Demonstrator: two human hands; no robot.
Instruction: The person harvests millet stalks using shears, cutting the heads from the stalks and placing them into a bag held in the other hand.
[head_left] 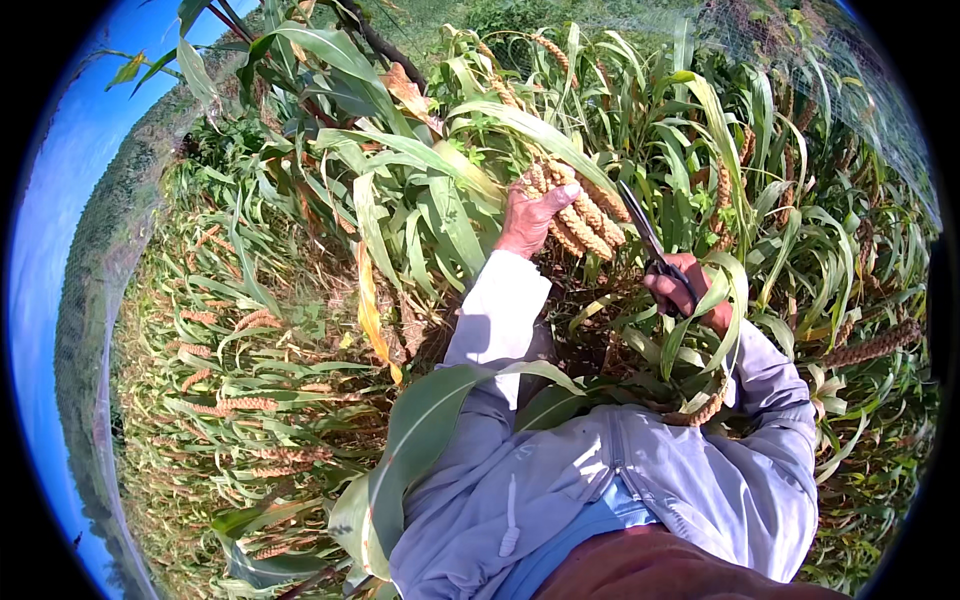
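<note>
Left hand closed around a bunch of millet heads, gripping near their lower ends. Long axes running from the fist up and to the right, tips fanned out just past the fingers. Heads slim, cylindrical, golden tan, tightly beaded with grain, several pressed side by side. Right hand closed through the handles of black scissors, blades pointing up and left toward the bunch, tips just right of the held heads; blade gap too narrow to judge. Green leaves crowding all round both grips.
</note>
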